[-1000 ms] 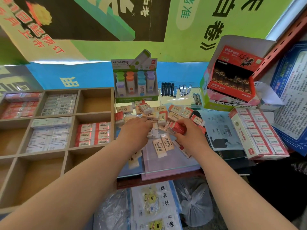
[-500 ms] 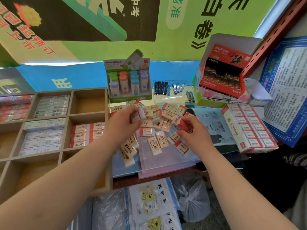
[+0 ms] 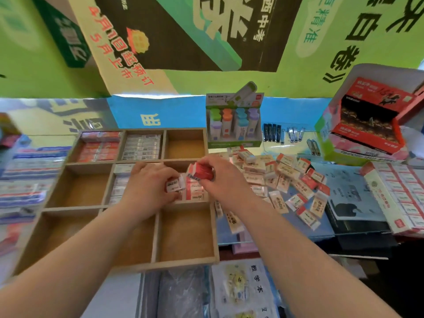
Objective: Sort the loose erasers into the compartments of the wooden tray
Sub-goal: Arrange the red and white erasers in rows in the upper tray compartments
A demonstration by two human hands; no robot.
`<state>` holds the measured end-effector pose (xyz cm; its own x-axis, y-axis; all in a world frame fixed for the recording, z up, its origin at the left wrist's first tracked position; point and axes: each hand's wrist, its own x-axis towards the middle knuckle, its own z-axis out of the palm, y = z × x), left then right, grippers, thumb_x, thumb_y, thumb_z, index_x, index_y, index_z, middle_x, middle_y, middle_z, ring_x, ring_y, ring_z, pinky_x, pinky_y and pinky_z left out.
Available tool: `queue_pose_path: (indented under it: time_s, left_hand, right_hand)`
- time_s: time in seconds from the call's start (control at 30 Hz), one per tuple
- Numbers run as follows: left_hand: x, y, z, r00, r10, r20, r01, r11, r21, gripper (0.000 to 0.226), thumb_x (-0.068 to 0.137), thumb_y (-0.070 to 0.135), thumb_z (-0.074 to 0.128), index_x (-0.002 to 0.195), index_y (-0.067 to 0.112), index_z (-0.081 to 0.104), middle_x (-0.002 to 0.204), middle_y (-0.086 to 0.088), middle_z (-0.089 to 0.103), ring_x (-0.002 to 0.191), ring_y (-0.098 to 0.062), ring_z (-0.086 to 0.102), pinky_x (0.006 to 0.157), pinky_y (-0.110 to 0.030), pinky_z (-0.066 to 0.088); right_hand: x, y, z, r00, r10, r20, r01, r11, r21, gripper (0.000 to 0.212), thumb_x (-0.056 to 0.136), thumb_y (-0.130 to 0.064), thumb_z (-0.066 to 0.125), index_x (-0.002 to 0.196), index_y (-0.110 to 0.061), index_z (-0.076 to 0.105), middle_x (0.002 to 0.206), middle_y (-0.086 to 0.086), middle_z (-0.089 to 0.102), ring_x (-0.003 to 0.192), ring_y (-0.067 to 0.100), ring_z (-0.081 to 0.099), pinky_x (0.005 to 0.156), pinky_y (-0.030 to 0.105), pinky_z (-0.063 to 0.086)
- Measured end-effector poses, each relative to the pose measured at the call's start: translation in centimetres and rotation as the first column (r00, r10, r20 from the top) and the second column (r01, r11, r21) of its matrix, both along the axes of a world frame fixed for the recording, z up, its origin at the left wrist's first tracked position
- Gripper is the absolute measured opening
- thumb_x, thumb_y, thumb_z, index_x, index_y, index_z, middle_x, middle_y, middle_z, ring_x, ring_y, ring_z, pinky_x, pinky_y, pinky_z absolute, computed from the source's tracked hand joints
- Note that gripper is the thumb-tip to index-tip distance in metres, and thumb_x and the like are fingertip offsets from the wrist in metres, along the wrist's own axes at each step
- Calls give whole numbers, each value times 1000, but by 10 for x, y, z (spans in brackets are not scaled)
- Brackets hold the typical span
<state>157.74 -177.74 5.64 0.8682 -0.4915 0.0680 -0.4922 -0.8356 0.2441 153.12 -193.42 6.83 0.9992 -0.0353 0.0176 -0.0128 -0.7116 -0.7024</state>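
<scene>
Plastic-wrapped white booklets with yellow cartoon figures (image 3: 243,292) at 6 o'clock, nearest of all. Just beyond, shallow wooden tray of three-by-three square compartments (image 3: 160,263), spread from 7 to 10 o'clock. Both bare hands close together over its middle row, near dead centre. Left hand (image 3: 146,189) with fingers curled, pinching a small white eraser marked 2B (image 3: 175,184). Right hand (image 3: 226,180) at 3 o'clock of the left, gripping a tilted red-and-white sleeved eraser bundle (image 3: 200,172), number of pieces unclear. Directly beneath, more red-and-white erasers lying flat (image 3: 195,195) in the middle-row right compartment. White-sleeved erasers (image 3: 121,182) stacked in the centre compartment, partly hidden by the left hand. Loose heap of cream and red-tipped erasers (image 3: 286,177) at 3 o'clock on the blue surface, beside the tray. Long white carton of boxed erasers (image 3: 399,198) farther out at 3 o'clock. Back row of the tray at 10 o'clock: red-sleeved erasers (image 3: 98,148) in the left compartment, white barcode-labelled ones (image 3: 142,148) in the middle. Farther still, green display box of pastel-capped tubes (image 3: 234,125) at 1 o'clock and red open-fronted display carton (image 3: 367,125) at 2 o'clock.
</scene>
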Motion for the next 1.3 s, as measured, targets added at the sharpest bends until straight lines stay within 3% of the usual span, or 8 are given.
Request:
queue_pose_path:
  time_s: [0.27,0.47,0.57,0.67,0.77,0.87,1.03,1.3]
  left_hand:
    - [11,16,-3,996,-58,-67,58,998,-2,49,71,45,66,116,32,54,117,6,58,120,-14,38,100,-27,7]
    - [10,19,-5,994,-68,-84,58,992,-110,55,71,41,67,123,30,49,115,7,59,118,-16,37,99,-26,13]
    - [9,15,-2,993,-90,-75,77,984,-161,55,73,41,65,123,28,48,118,5,58,118,-16,38,99,-25,14]
    - [6,7,1,992,-119,-50,103,965,-242,45,76,37,63,118,26,53,120,4,57,116,-16,42,98,-29,21]
    - [1,-10,1,987,-153,-53,134,955,-263,41,77,36,62,116,27,54,118,6,58,113,-14,45,95,-31,31]
    - [-1,-29,-6,984,-147,-102,129,978,-166,41,78,32,62,118,26,52,118,5,56,110,-14,47,91,-30,37]
    - [8,-39,-10,982,-58,-179,28,986,-166,37,80,22,61,116,25,54,115,1,59,103,-16,51,82,-27,38]
    - [15,-29,-5,990,-97,-101,85,989,-123,39,82,24,60,120,19,52,114,-5,60,103,-21,52,88,-33,39]
  right_hand:
    - [13,22,-7,993,18,-115,-55,943,-328,31,81,-20,60,111,-24,51,110,4,58,105,24,47,94,35,29]
    - [16,17,-11,988,29,-152,-90,906,-415,43,79,-29,61,121,-29,47,123,4,52,119,24,38,102,36,22]
    - [12,10,-11,995,15,-97,-44,949,-312,51,79,-31,62,127,-28,45,129,-1,51,123,19,36,105,37,22]
    - [3,-10,-8,991,-128,49,133,984,-120,34,83,-17,58,116,-22,55,114,-3,59,105,11,47,90,25,34]
    - [-10,-39,-11,951,-309,6,309,950,-31,29,85,-6,51,111,-17,59,112,0,59,101,12,50,83,26,41]
    - [-26,-64,-20,917,-390,-83,383,919,-90,26,83,-6,53,107,-13,61,113,6,59,102,20,52,80,27,39]
    - [-43,-78,-38,928,-341,-152,321,937,-140,25,82,-15,57,107,-14,59,112,8,57,102,21,50,80,25,36]
    - [-38,-79,-44,964,-228,-141,135,867,-479,39,83,-17,56,121,-16,49,124,8,46,117,25,36,94,31,29]
